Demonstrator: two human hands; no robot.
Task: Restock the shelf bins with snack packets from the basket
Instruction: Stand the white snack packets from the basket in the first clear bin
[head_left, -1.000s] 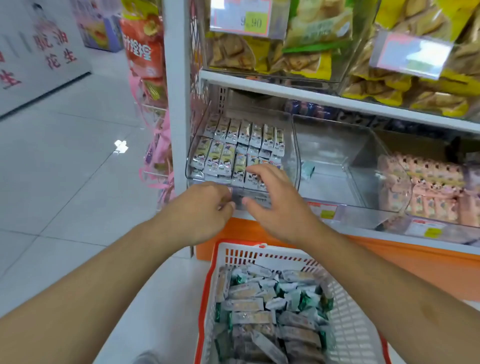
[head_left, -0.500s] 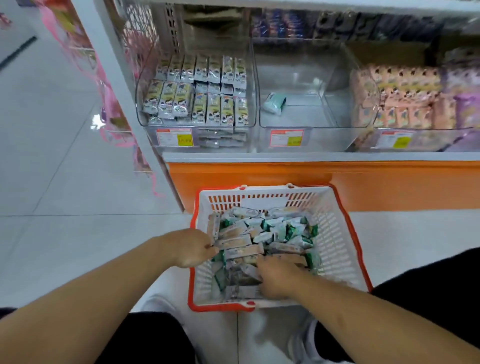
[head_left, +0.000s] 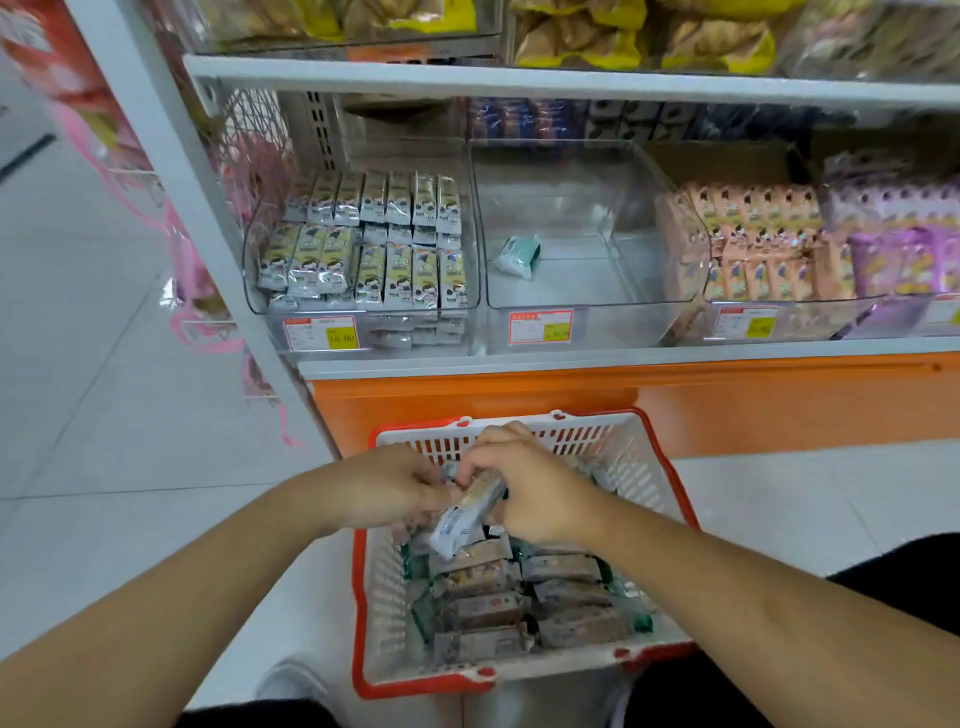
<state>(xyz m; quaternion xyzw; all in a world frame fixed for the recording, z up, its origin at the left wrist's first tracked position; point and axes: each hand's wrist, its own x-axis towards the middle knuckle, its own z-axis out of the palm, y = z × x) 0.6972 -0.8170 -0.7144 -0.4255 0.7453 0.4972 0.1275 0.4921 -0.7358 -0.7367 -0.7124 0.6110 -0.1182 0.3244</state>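
A white basket with a red rim (head_left: 670, 480) stands on the floor below the shelf, holding several snack packets (head_left: 519, 603). Both hands meet above its far end. My right hand (head_left: 535, 488) grips a long silver-and-tan packet (head_left: 467, 514) that slants down to the left. My left hand (head_left: 389, 488) is closed on the packets' upper ends beside it; the exact hold is hidden. On the shelf, the left clear bin (head_left: 363, 244) is packed with rows of grey-green packets. The middle clear bin (head_left: 587, 239) holds a single white-and-green packet (head_left: 517, 254).
A right bin (head_left: 753, 239) holds pink packets, with purple ones further right. Price tags (head_left: 540, 326) front the bins. An orange base panel (head_left: 727, 400) runs under the shelf. Yellow bags fill the upper shelf. Pink net bags hang on the white upright (head_left: 171, 171) at left.
Both hands left the left bin, dropped into the basket, and have now risen together above its far end with packets in them. The view tilted down, then partly back up.
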